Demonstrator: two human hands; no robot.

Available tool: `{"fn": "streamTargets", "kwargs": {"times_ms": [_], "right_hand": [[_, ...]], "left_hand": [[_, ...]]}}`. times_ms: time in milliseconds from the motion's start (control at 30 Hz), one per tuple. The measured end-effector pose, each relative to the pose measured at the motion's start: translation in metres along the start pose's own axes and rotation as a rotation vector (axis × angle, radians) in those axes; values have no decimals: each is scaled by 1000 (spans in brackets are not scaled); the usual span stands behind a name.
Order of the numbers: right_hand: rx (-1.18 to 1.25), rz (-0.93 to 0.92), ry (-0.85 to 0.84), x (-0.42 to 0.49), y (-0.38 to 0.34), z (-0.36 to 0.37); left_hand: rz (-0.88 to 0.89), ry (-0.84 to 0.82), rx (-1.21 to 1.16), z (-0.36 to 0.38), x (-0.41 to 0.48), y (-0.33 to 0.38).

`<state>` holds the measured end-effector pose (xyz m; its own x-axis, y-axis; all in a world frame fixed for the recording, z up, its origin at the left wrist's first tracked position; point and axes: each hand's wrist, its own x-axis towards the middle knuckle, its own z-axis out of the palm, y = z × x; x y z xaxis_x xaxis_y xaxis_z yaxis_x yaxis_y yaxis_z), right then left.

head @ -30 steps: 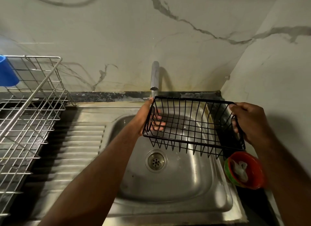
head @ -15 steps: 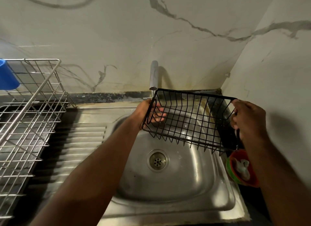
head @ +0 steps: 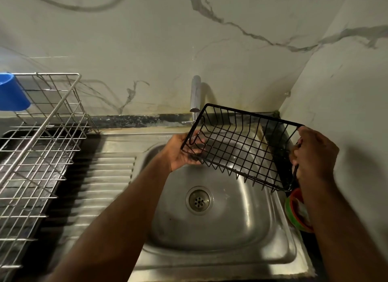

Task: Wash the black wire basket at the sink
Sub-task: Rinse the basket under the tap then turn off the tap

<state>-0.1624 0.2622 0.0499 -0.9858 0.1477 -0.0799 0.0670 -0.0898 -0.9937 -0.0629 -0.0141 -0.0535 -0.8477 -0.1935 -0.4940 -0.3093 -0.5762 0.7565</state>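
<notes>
Your left hand (head: 182, 152) curls round the left end of the black wire basket (head: 241, 147), which sits at its 3 o'clock, tilted above the steel sink (head: 220, 235) below the tap (head: 195, 92). At the basket's 3 o'clock your right hand (head: 313, 155) grips the other end.

One black wire basket (head: 241, 147) is counted, and two hands are seen at it: one left hand (head: 180, 153) and one right hand (head: 312, 155). One steel sink (head: 210, 231) is shown, with one drain (head: 199, 200) and one tap (head: 195, 94). One silver wire rack (head: 37, 155), one blue cup (head: 11, 92) and one red-and-green bowl (head: 291, 211) are also counted.
</notes>
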Motion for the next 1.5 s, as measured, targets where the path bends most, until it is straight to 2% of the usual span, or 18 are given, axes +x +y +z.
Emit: {"fn": "streamTargets", "kwargs": {"times_ms": [167,400,567,700,833,967,1267,1500], "right_hand": [[45,64,69,-6,0,-5],[133,40,125,-12,6,-8],[179,48,138,-18,11,-7],[202,64,158,-26,12,-4],[206,103,180,-38,11,-5],[186,129,142,-51,15,-10],[149,90,-26,-65,25,-25],[77,68,-64,-70,26,-32]], "left_hand": [[58,57,-145,5,-2,-8],[75,77,-105,11,-4,-15],[106,93,-196,13,-5,-16],[114,87,-153,20,-4,-9],[124,81,-208,28,1,-5],[156,98,-216,36,1,-4],[203,263,-129,43,-2,5],[243,383,-70,39,-15,-1]]}}
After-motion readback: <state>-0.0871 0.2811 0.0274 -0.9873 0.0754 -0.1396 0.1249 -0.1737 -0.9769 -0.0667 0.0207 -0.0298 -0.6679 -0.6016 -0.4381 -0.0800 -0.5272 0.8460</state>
